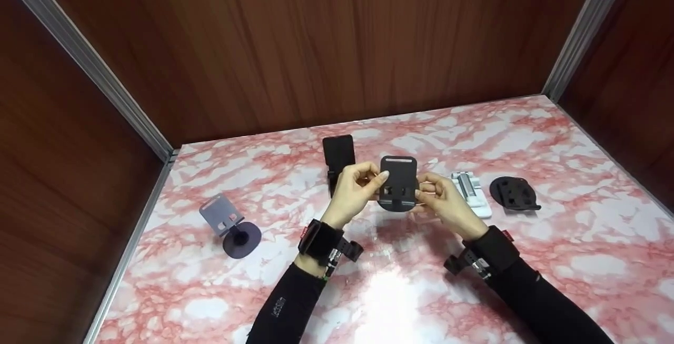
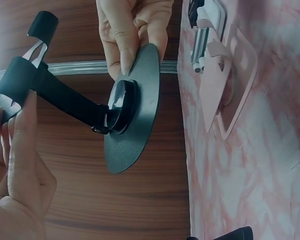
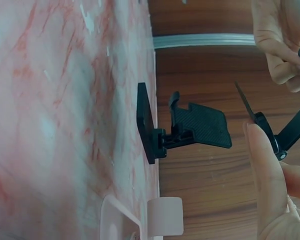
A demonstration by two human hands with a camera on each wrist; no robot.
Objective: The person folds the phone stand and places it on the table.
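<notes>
Both hands hold a black phone stand (image 1: pixel 399 173) up above the table. Its flat plate with a slot at the top faces the head camera, and a round base (image 2: pixel 146 112) shows behind it on a hinged arm. My left hand (image 1: pixel 352 192) pinches the plate's left edge between thumb and fingers. At the other side, my right hand (image 1: pixel 447 203) grips the rim of the round base, seen in the left wrist view with thumb and fingers on the disc. Behind my left hand stands another black phone stand (image 1: pixel 338 150), partly covered by the fingers.
A grey-purple phone stand (image 1: pixel 241 241) with a round base stands at the left. Beyond my right hand lie a white folding stand (image 1: pixel 478 203) and a folded black round-based stand (image 1: pixel 513 192). Wood-look panels (image 1: pixel 316 43) enclose the marbled table (image 1: pixel 210 281) at the back and sides.
</notes>
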